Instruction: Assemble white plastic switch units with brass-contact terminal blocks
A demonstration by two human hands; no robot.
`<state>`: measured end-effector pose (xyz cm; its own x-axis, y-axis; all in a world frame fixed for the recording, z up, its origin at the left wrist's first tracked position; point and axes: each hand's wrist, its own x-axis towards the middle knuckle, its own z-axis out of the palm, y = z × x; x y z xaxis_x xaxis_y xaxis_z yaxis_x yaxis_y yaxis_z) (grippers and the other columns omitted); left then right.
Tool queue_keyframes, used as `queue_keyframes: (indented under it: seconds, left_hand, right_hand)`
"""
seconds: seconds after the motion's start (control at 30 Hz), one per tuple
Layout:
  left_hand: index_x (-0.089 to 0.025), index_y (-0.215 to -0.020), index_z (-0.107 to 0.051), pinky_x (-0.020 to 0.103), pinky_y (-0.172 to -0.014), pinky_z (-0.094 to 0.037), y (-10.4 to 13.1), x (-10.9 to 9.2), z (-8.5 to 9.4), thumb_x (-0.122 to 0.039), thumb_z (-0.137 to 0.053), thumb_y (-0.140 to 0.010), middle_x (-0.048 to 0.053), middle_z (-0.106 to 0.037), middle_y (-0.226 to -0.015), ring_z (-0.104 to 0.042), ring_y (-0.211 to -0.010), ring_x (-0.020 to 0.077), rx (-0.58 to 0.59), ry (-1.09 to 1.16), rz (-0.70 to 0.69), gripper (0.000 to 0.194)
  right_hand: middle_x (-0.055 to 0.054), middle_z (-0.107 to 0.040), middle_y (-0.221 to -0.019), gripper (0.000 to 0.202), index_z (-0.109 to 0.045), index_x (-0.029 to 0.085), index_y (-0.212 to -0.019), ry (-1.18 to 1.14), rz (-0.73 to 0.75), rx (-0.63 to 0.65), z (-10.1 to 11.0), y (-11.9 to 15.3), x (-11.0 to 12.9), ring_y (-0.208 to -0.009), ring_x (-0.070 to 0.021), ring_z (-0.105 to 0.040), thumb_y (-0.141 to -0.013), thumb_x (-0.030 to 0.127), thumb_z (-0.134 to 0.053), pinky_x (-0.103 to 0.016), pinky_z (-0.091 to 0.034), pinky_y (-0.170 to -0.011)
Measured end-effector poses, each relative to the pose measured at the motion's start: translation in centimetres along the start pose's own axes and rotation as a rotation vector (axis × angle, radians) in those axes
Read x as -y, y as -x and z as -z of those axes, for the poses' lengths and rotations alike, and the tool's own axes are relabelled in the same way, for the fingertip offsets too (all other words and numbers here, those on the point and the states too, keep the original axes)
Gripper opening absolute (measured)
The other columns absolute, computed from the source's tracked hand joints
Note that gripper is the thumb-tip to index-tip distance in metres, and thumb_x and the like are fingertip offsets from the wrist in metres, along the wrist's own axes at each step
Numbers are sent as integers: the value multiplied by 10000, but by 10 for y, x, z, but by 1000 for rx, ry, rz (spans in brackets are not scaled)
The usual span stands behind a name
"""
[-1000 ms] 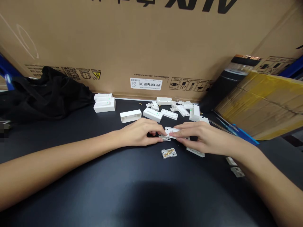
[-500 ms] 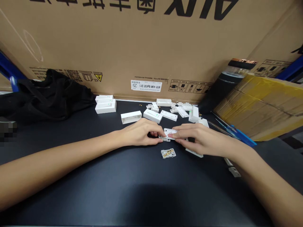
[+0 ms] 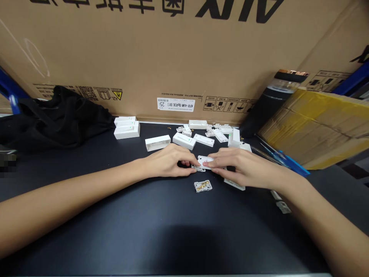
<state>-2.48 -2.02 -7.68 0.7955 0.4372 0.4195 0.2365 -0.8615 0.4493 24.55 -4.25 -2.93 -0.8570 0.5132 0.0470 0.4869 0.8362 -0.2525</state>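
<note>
My left hand (image 3: pixel 174 161) is closed, its thumb and forefinger pinching the left end of a small white plastic part (image 3: pixel 199 169). My right hand (image 3: pixel 240 164) is closed on a flat white plastic plate (image 3: pixel 204 159), its thumb on the plate's face. The plate overlaps the small part, and my right fingers hide its right end. Just in front lies a small white plastic base (image 3: pixel 203 186) with brass pieces in it. Another white plate (image 3: pixel 235 185) lies partly beneath my right hand.
Behind my hands lie several white housings (image 3: pixel 184 141) and loose plates (image 3: pixel 204 140). Stacked white housings (image 3: pixel 127 130) stand at left beside black cloth (image 3: pixel 57 119). At right are a black bottle (image 3: pixel 265 102), a blue-handled tool (image 3: pixel 294 165) and a taped carton (image 3: pixel 314 127). A big cardboard box (image 3: pixel 144 57) closes off the back.
The whole view has shifted slightly. Both hands keep their hold on the white parts, with hardly any movement relative to the table.
</note>
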Motion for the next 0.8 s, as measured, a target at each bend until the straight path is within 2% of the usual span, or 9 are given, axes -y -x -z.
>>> queue_keyframes:
  seconds: [0.13,0.27,0.6,0.8]
  left_hand:
    - [-165,-1075,-771,234,-700,-530,0,0,0,-262,-675,-936,45,-737,-851,-662,-735,126,16,-22,9,195]
    - [-176,-1083,-767,229,-708,-525,0,1,0,-256,-667,-941,42,-740,-864,-663,-744,126,26,-23,1,191]
    - [-184,-1087,-760,228,-705,-507,-1,0,1,-257,-654,-947,33,-712,-845,-650,-743,127,53,-37,15,190]
    - [-186,-1085,-761,227,-688,-499,0,0,1,-255,-656,-943,30,-699,-837,-640,-732,124,60,-42,22,189]
  right_hand:
    - [-81,-743,-972,306,-758,229,-1156,14,-7,-18,1,-1,3,-889,-226,-613,-1044,302,-483,-343,-438,-783]
    - [-68,-713,-889,312,-746,204,-1135,-28,-8,4,1,-2,5,-850,-218,-567,-1053,301,-461,-338,-429,-772]
    - [-74,-702,-898,296,-745,204,-1024,12,-21,1,-4,-2,6,-865,-233,-566,-1043,245,-453,-361,-418,-767]
    - [-111,-689,-1017,300,-763,189,-1051,15,-56,-19,-6,0,6,-928,-236,-616,-1026,235,-467,-367,-467,-815]
